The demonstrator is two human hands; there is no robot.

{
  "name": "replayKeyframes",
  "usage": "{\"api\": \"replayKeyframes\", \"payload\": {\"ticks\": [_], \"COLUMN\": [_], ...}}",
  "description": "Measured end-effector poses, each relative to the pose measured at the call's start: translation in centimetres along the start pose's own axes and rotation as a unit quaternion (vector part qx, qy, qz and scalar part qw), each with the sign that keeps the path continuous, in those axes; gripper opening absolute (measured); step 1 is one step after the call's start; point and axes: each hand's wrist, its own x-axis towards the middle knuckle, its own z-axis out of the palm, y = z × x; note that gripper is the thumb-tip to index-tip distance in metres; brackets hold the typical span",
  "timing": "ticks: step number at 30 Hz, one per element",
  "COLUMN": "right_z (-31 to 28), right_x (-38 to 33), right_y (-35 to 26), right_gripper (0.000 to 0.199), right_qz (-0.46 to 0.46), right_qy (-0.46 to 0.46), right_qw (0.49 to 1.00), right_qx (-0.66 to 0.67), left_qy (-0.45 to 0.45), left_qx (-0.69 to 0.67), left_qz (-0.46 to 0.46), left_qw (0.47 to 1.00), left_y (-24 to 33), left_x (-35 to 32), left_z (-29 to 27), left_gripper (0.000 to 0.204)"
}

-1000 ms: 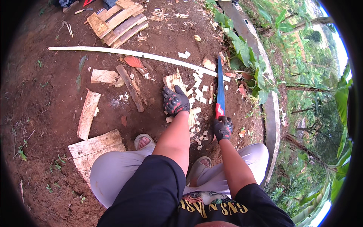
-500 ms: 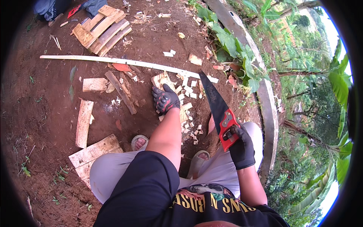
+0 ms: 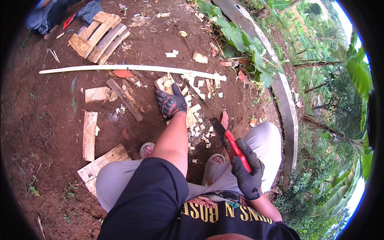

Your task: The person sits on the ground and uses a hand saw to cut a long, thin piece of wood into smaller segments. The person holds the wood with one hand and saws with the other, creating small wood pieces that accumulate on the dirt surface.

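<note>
My right hand [image 3: 248, 170], in a black glove, is closed round the red handle of a handsaw [image 3: 217, 125]. The dark blade points forward and left, seen nearly edge-on, its tip over small wood cubes [image 3: 194, 129] scattered on the soil. My left hand [image 3: 172, 103], in a black glove with red trim, grips a short piece of wood [image 3: 164, 83] on the ground, its thumb lying along the piece. The palm hides the wood's near part. Just beyond runs a long pale wooden strip [image 3: 120, 67].
Slatted boards [image 3: 100, 38] lie at the far left, near another person's leg [image 3: 42, 18]. Loose planks [image 3: 90, 136] lie on the left, with a wider board [image 3: 106, 162] by my knee. A concrete kerb [image 3: 286, 104] and leafy plants [image 3: 256, 56] line the right.
The saw has swung left and turned from broadside to nearly edge-on, its tip now by the cubes near my left hand. My right hand has moved slightly nearer to me.
</note>
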Motion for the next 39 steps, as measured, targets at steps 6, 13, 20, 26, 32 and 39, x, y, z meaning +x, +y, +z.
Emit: {"api": "replayKeyframes", "payload": {"ticks": [6,13,20,26,32,39], "right_z": [1.6,-1.2,0.4,-0.4,0.3,2.4], "right_x": [0.5,-0.5,0.6,-0.6,0.6,2.0], "right_y": [0.8,-3.1,-2.8,-4.0,-3.9,-0.9], "right_gripper": [0.050,0.047,0.048,0.043,0.040,0.043], "right_qz": [-0.079,-0.069,-0.120,-0.120,-0.050,-0.124], "right_qy": [-0.030,-0.062,-0.059,-0.035,-0.076,-0.081], "right_qw": [0.996,0.991,0.986,0.988,0.992,0.980], "right_qx": [-0.024,-0.093,-0.096,-0.090,-0.092,-0.134], "left_qy": [-0.009,-0.008,-0.098,0.004,0.049,0.010], "left_qx": [0.002,0.012,0.006,-0.010,0.014,0.017], "left_qz": [-0.031,-0.031,-0.071,-0.028,-0.011,-0.025], "left_qw": [0.999,0.999,0.993,1.000,0.999,0.999], "left_y": [0.5,0.3,1.5,0.5,-0.1,0.4], "left_x": [0.1,0.3,2.3,0.4,0.5,0.1], "left_z": [0.0,-0.2,-1.4,0.4,0.6,1.0], "left_gripper": [0.078,0.071,0.065,0.066,0.066,0.066]}}
